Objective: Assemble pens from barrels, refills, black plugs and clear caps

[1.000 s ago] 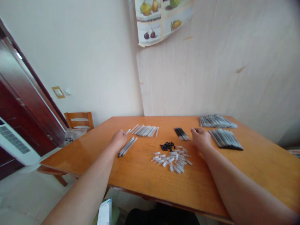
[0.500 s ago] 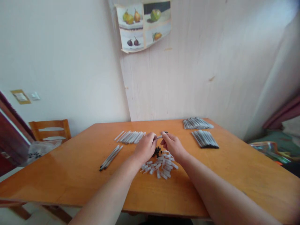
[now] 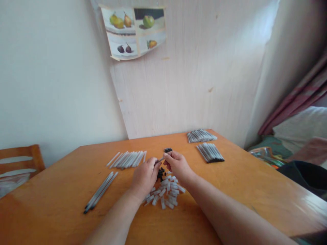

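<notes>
Above the middle of the table, my left hand (image 3: 145,177) and my right hand (image 3: 178,165) are close together, both closed on one thin greyish pen (image 3: 160,160). My fingers hide most of it. Small black plugs (image 3: 160,173) lie in a heap just below the hands. Nearer to me is a pile of whitish translucent caps (image 3: 163,195), partly behind my left hand. Some dark, thin tips (image 3: 168,149) lie beyond my right hand; their kind is unclear.
White pen barrels (image 3: 127,159) lie in a row at the left. Nearer, a few black-ended pens (image 3: 100,192) lie slanted on the wooden table (image 3: 63,190). Two groups, black-ended pens (image 3: 209,152) and grey pens (image 3: 201,135), lie at the right. A chair (image 3: 22,158) stands left.
My view has swung to the right, so the table's things appear farther left. Both hands still hold the pen between them.
</notes>
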Motion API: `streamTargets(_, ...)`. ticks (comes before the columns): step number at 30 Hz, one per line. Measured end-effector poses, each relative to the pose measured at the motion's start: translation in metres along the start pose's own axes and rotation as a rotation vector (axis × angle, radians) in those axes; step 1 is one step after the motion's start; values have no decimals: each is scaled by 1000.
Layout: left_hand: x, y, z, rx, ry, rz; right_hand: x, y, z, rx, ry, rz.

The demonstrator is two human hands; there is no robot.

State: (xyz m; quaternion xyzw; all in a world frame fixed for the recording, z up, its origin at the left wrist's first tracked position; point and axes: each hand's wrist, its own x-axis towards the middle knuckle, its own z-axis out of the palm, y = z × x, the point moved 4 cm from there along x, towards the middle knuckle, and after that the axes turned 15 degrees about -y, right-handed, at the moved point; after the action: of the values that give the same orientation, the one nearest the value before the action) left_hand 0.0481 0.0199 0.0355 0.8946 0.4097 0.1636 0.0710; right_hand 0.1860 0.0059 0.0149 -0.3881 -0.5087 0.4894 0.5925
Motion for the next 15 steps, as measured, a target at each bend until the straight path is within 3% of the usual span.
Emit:
streamTargets(9,-4,13,-12,-75,-65,46,-2,-15,-1,-41,-29,-39)
streamTargets(15,-6,11,-17,-349,-79,95,-4,-17,1,-79,-70,-61)
